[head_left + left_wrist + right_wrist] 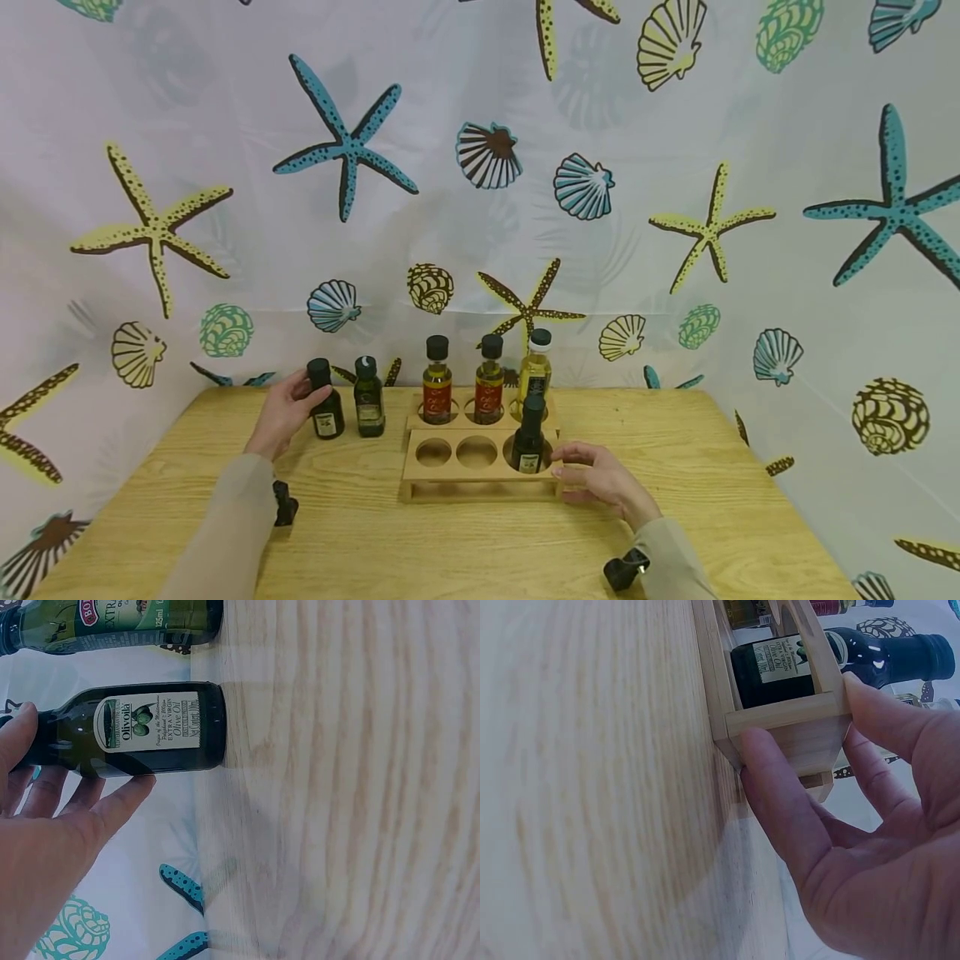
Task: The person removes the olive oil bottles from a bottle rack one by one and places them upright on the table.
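Note:
My left hand (283, 414) holds a dark olive oil bottle (154, 731) by its neck, thumb on one side and fingers on the other. The bottle is upright, its base at the tabletop. Beside it stands a second olive oil bottle (370, 404) with a black cap. My right hand (600, 479) rests its fingertips against the right end of a two-tier wooden rack (480, 471), the thumb at its upper corner in the right wrist view. Another dark olive oil bottle (780, 667) sits in the front row's right hole, close by that thumb.
In the rack's back row stand two red-labelled bottles (437, 392) and a pale yellow oil bottle (536, 371). The front row's left and middle holes show nothing in them. Behind the wooden table (465, 550) hangs a curtain (465, 225) printed with starfish and shells.

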